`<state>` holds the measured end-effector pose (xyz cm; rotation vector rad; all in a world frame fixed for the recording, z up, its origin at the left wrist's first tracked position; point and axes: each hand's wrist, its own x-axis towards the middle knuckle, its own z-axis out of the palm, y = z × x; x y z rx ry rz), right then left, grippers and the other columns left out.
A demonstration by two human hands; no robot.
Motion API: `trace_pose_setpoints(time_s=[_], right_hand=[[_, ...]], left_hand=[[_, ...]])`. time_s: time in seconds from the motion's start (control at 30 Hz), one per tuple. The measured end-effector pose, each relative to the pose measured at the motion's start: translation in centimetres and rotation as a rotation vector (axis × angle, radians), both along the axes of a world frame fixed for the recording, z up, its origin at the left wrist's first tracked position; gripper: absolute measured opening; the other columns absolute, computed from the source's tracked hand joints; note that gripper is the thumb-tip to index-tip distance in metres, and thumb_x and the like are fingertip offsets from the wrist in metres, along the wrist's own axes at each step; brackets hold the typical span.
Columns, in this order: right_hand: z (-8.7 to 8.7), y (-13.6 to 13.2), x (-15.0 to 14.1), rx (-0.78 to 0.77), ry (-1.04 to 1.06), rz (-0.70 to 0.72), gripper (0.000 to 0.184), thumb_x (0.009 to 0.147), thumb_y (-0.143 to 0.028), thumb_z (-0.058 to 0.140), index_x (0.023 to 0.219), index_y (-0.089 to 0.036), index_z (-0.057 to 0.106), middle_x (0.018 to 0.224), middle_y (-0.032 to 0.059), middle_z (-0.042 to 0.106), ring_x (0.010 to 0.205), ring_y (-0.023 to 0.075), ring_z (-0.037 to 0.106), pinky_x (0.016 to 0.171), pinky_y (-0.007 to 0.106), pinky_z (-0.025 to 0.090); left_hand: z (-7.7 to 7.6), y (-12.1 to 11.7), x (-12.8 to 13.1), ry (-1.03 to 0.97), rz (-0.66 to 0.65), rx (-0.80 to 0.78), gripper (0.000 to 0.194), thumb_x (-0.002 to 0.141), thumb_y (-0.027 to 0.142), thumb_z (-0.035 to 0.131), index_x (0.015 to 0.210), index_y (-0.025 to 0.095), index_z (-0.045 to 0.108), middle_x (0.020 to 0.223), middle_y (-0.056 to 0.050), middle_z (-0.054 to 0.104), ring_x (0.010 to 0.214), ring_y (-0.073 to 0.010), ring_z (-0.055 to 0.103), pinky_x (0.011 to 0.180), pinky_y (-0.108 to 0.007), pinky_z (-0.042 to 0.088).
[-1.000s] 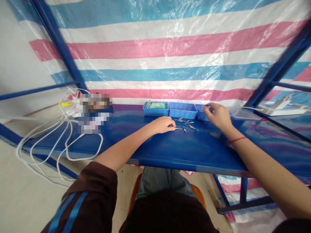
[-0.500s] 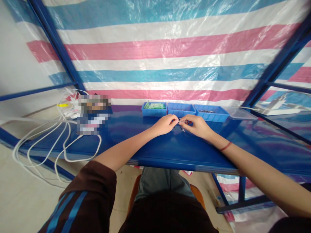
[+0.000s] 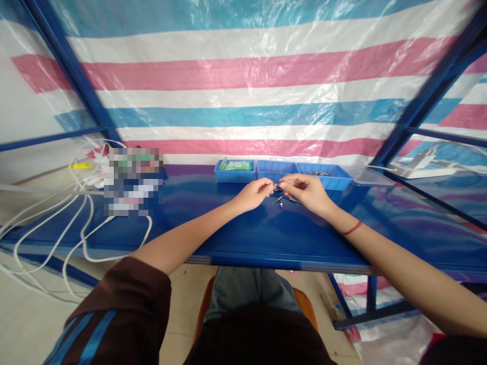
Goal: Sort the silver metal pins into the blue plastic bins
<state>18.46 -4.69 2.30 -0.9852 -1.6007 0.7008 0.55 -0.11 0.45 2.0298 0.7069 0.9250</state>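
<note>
My left hand (image 3: 255, 194) is closed in a pinch around a small part whose kind is too small to make out. Close beside it, my right hand (image 3: 306, 190) pinches a thin dark piece, and the fingertips of both hands almost meet above the table. Below them, several slim metal pieces (image 3: 291, 199) like pen parts lie on the blue tabletop (image 3: 243, 230). A small silvery bit (image 3: 281, 205) rests just in front of these. My fingers hide much of what they hold.
Behind my hands stand three blue bins in a row: one with green packets (image 3: 236, 166), a middle bin (image 3: 277, 167), and a right bin (image 3: 337, 178) with small metal parts. A clear lid (image 3: 371, 176) lies to their right. White cables (image 3: 85, 228) loop over the left end.
My view has turned slightly right. My right hand has shifted relative to the loose pieces, and more of them now show on the table beneath my fingers.
</note>
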Motion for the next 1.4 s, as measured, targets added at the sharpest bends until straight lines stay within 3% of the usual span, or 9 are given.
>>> trace_pose_setpoints(time_s=[0.3,0.47,0.63,0.8,0.93,1.03,1.17,1.3,1.4], right_hand=[[-0.4,0.4,0.3,0.122,-0.107,0.005,0.028,0.073,-0.044,0.069,0.078,-0.017,0.064,0.073,0.0029,0.066,0.061,0.0127,0.057,0.059,0.027,0.047],[-0.9,0.4,0.3,0.150,-0.224,0.014,0.025,0.078,-0.041,0.064,0.082,-0.017,0.065,0.071,0.0028,0.064,0.060,0.0129,0.055,0.057,0.027,0.045],[-0.7,0.2,0.4,0.300,-0.323,-0.075,0.018,0.082,-0.034,0.060,0.084,-0.017,0.066,0.075,0.0037,0.064,0.060,0.0123,0.052,0.056,0.026,0.043],[-0.8,0.3,0.3,0.380,-0.429,-0.085,0.018,0.084,-0.033,0.057,0.081,-0.018,0.065,0.077,0.0047,0.065,0.059,0.0129,0.052,0.057,0.028,0.043],[-1.2,1.5,1.0,0.283,-0.364,-0.124,0.023,0.083,-0.039,0.057,0.082,-0.018,0.066,0.078,0.0047,0.067,0.062,0.0140,0.056,0.060,0.028,0.045],[-1.3,3.1,3.0,0.182,-0.128,-0.329,0.026,0.079,-0.044,0.059,0.079,-0.018,0.065,0.072,0.0028,0.065,0.060,0.0135,0.055,0.057,0.028,0.044],[-0.9,5.0,6.4,0.025,0.187,-0.652,0.026,0.073,-0.045,0.064,0.067,-0.020,0.057,0.054,-0.0026,0.051,0.044,0.0105,0.043,0.042,0.026,0.035],[-0.4,5.0,7.5,-0.144,0.302,-0.644,0.026,0.075,-0.046,0.062,0.068,-0.021,0.058,0.049,-0.0035,0.044,0.036,0.0098,0.034,0.037,0.028,0.029],[-0.1,4.2,6.6,-0.138,0.288,-0.560,0.028,0.075,-0.047,0.061,0.075,-0.020,0.064,0.049,-0.0027,0.046,0.037,0.0109,0.035,0.037,0.029,0.030]], left_hand=[[-0.8,0.1,0.3,0.033,-0.047,-0.021,0.025,0.089,0.032,0.052,0.104,0.013,0.059,0.096,-0.005,0.066,0.087,-0.0149,0.061,0.085,-0.030,0.046],[-0.7,0.2,0.3,0.027,-0.017,0.098,0.024,0.090,0.033,0.050,0.100,0.014,0.062,0.096,-0.005,0.067,0.088,-0.0152,0.061,0.085,-0.030,0.046],[0.0,-0.5,0.3,0.008,0.111,0.192,0.015,0.087,0.028,0.054,0.091,0.015,0.062,0.096,-0.004,0.066,0.089,-0.0141,0.061,0.084,-0.028,0.048],[0.5,-1.4,0.3,-0.008,0.290,0.305,0.014,0.086,0.030,0.057,0.087,0.017,0.061,0.091,-0.004,0.065,0.082,-0.0136,0.061,0.068,-0.024,0.049],[0.3,-1.2,0.2,0.031,0.271,0.367,0.023,0.086,0.034,0.058,0.101,0.017,0.061,0.093,-0.004,0.065,0.081,-0.0136,0.061,0.075,-0.026,0.050],[0.0,-1.2,-0.1,0.195,0.207,0.434,0.037,0.086,0.037,0.059,0.118,0.018,0.057,0.100,-0.006,0.064,0.091,-0.0163,0.061,0.086,-0.031,0.048],[0.1,-1.7,-0.3,0.499,0.127,0.498,0.038,0.088,0.047,0.054,0.119,0.027,0.062,0.113,-0.005,0.061,0.109,-0.0226,0.055,0.096,-0.037,0.042],[0.4,-2.1,-0.3,0.629,0.086,0.482,0.033,0.089,0.047,0.050,0.113,0.031,0.067,0.117,-0.004,0.061,0.111,-0.0245,0.053,0.095,-0.039,0.040],[0.3,-1.9,-0.2,0.605,0.067,0.499,0.031,0.091,0.044,0.049,0.109,0.028,0.068,0.115,-0.004,0.063,0.107,-0.0233,0.055,0.091,-0.036,0.041]])
